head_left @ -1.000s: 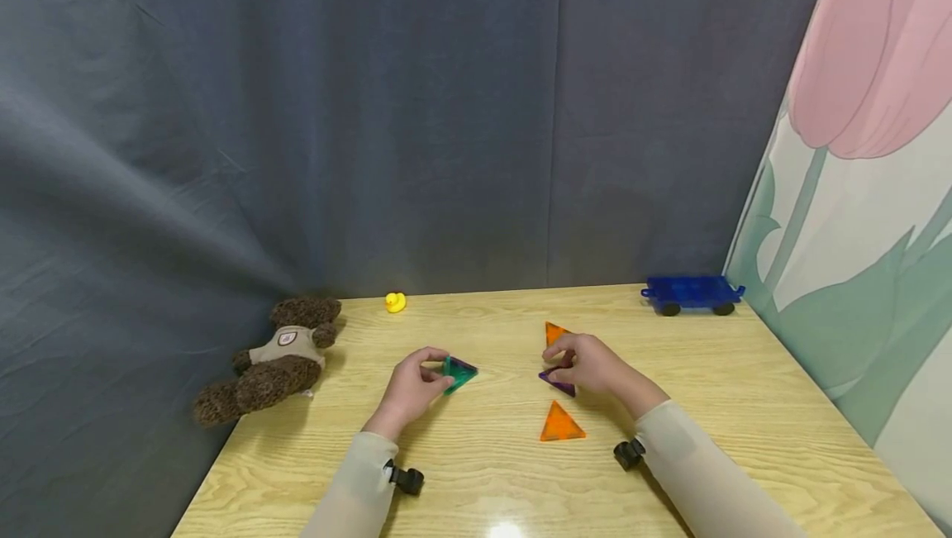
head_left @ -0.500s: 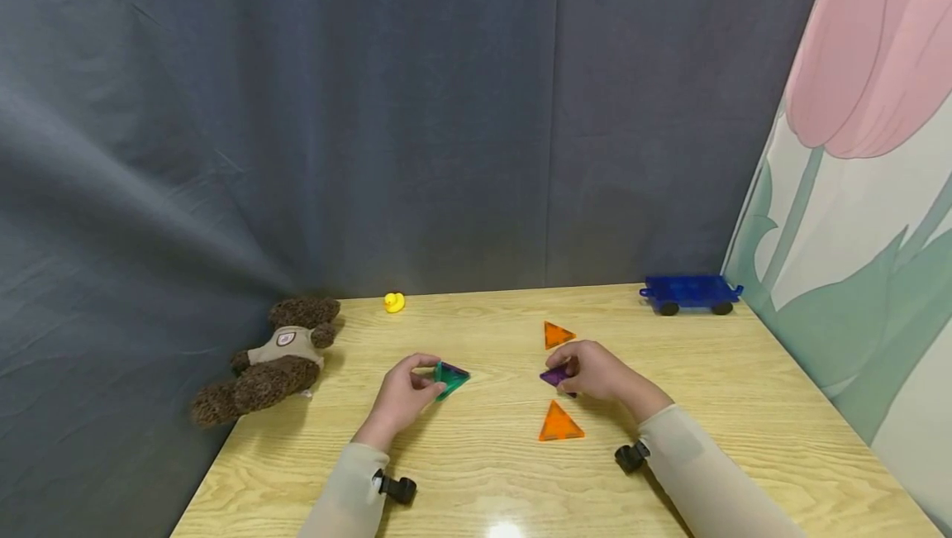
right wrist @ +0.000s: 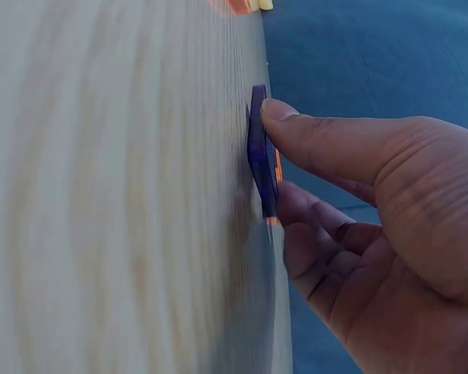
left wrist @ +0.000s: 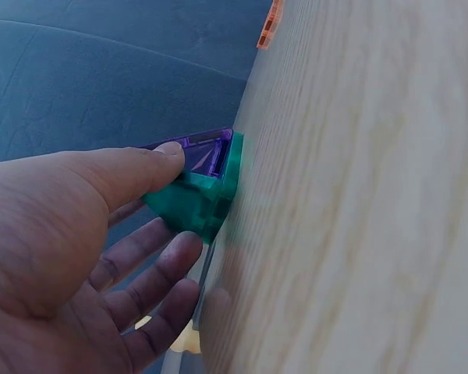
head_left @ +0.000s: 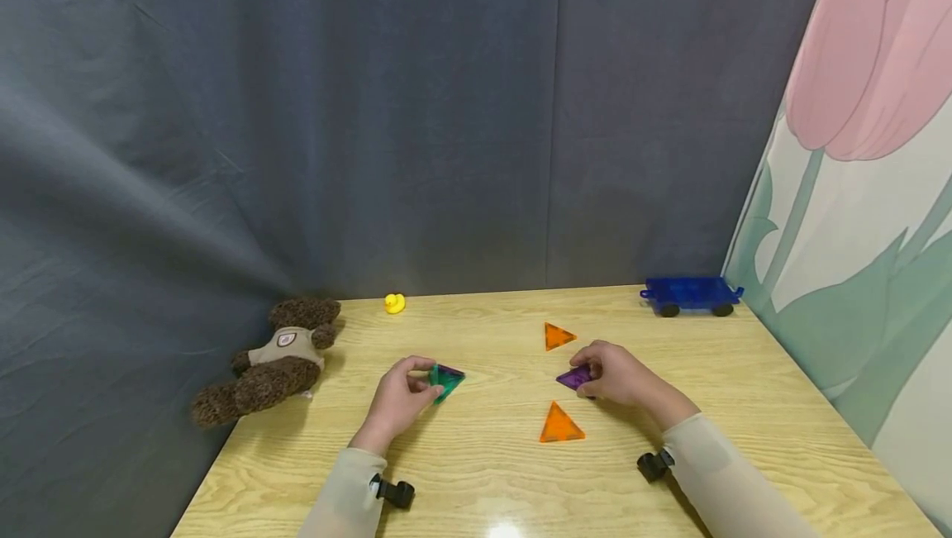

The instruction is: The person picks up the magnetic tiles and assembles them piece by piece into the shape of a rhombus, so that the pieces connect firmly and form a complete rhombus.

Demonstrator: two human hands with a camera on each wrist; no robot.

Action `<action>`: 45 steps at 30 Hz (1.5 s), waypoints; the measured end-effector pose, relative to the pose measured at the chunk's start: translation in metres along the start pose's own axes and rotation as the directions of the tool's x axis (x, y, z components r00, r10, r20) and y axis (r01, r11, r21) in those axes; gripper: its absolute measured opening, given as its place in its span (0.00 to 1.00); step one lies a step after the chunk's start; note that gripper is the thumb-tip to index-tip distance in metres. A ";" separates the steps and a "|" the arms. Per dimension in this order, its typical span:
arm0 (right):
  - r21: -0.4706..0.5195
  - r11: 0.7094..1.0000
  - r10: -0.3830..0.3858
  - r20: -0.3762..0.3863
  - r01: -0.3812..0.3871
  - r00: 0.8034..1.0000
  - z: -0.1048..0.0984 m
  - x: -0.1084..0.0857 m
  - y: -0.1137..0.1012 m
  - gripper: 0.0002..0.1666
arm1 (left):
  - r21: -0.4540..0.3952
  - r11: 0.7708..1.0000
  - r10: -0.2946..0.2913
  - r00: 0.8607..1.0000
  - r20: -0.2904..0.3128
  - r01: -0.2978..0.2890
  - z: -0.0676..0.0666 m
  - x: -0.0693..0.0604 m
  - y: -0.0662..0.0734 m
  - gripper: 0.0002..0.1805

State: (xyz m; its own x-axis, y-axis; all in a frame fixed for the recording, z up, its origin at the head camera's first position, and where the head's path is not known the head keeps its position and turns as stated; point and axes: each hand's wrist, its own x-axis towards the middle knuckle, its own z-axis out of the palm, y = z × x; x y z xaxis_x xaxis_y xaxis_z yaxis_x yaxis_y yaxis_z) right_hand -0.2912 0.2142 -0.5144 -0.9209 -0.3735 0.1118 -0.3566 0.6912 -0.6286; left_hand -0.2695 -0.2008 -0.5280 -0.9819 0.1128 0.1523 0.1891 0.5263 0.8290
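Note:
My left hand [head_left: 399, 399] pinches a small pyramid-like piece made of green and purple translucent triangular tiles [left wrist: 195, 191], low over the table. In the left wrist view its thumb lies on the purple side, and the other fingers are behind and below. Across from it, my right hand [head_left: 611, 374] holds a purple triangular tile [head_left: 574, 377] between thumb and fingers, its point toward the left. The right wrist view shows this purple piece [right wrist: 260, 156] edge-on close to the tabletop. One orange triangular tile [head_left: 558, 336] lies beyond the right hand, another orange triangle [head_left: 561, 424] nearer.
On the wooden table [head_left: 476, 472], a blue toy wagon base [head_left: 690, 295] stands at the back right. A yellow rubber duck [head_left: 394, 303] sits at the back left. The brown teddy bear [head_left: 286, 356] lies along the left edge. A dark curtain [head_left: 446, 125] hangs behind.
The right hand has shifted to the right with the purple tile, uncovering the far orange triangle. The left hand, with the green and purple piece, has moved slightly left.

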 end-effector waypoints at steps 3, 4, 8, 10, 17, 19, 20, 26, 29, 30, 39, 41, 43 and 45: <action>-0.007 1.000 -0.019 -0.011 0.019 1.000 -0.003 -0.005 0.003 0.25 | 0.002 1.000 -0.020 1.000 -0.014 0.020 0.000 -0.001 0.001 0.21; -0.003 1.000 -0.015 -0.012 0.015 1.000 -0.003 -0.006 0.004 0.26 | 0.004 1.000 -0.019 1.000 -0.015 0.019 0.000 -0.001 0.001 0.21; 0.025 0.999 0.024 -0.009 -0.023 1.000 -0.004 -0.008 0.008 0.26 | 0.005 1.000 -0.026 1.000 -0.015 0.026 0.000 -0.002 0.002 0.21; 0.043 0.998 0.047 -0.006 -0.047 0.999 -0.004 -0.007 0.010 0.26 | 0.005 1.000 -0.018 1.000 -0.014 0.018 0.000 -0.002 0.002 0.21; 0.103 0.992 0.082 -0.029 -0.079 0.996 -0.003 -0.004 0.016 0.25 | -0.011 1.000 -0.015 1.000 -0.012 0.015 -0.001 0.000 -0.001 0.21; 0.108 0.991 0.083 -0.046 -0.078 0.995 -0.003 -0.003 0.017 0.25 | -0.012 1.000 -0.014 1.000 -0.015 0.014 -0.001 0.000 -0.001 0.21; 0.116 0.990 0.086 -0.054 -0.079 0.995 -0.003 -0.002 0.017 0.25 | -0.012 1.000 -0.013 1.000 -0.017 0.013 -0.001 0.000 -0.001 0.21; 0.190 0.979 0.090 -0.063 -0.077 0.994 -0.003 -0.001 0.025 0.28 | -0.004 1.000 -0.009 1.000 -0.021 0.009 0.000 0.000 -0.002 0.21; 0.244 0.967 0.086 -0.066 -0.068 0.994 -0.002 -0.002 0.030 0.29 | -0.002 1.000 -0.010 1.000 -0.023 0.010 0.001 0.000 -0.003 0.21; 0.266 0.962 0.087 -0.066 -0.067 0.994 -0.002 -0.002 0.032 0.29 | -0.002 1.000 -0.012 1.000 -0.023 0.012 0.001 0.000 -0.002 0.21; 0.419 0.906 0.094 -0.072 -0.055 0.993 -0.006 -0.006 0.040 0.27 | 0.012 1.000 -0.005 1.000 -0.027 0.006 0.001 -0.001 0.000 0.21; 0.427 0.903 0.096 -0.079 -0.053 0.992 -0.006 -0.006 0.041 0.23 | 0.015 1.000 -0.001 1.000 -0.025 0.002 0.001 -0.001 0.000 0.21; 0.429 0.902 0.106 -0.088 -0.058 0.990 -0.007 -0.007 0.042 0.20 | 0.018 1.000 0.000 1.000 -0.025 0.001 0.001 -0.001 0.000 0.21; 0.424 0.904 0.113 -0.103 -0.059 0.988 -0.007 -0.008 0.043 0.17 | 0.021 1.000 0.007 1.000 -0.029 -0.007 0.001 -0.002 0.001 0.22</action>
State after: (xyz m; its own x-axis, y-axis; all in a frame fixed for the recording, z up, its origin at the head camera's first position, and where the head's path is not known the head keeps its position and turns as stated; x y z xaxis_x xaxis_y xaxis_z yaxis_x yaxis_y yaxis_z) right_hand -0.3003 0.2516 -0.5372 -0.9664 -0.2279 0.1186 -0.2012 0.3845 -0.9009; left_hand -0.2676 -0.1996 -0.5277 -0.9805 0.0924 0.1736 0.1958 0.5428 0.8167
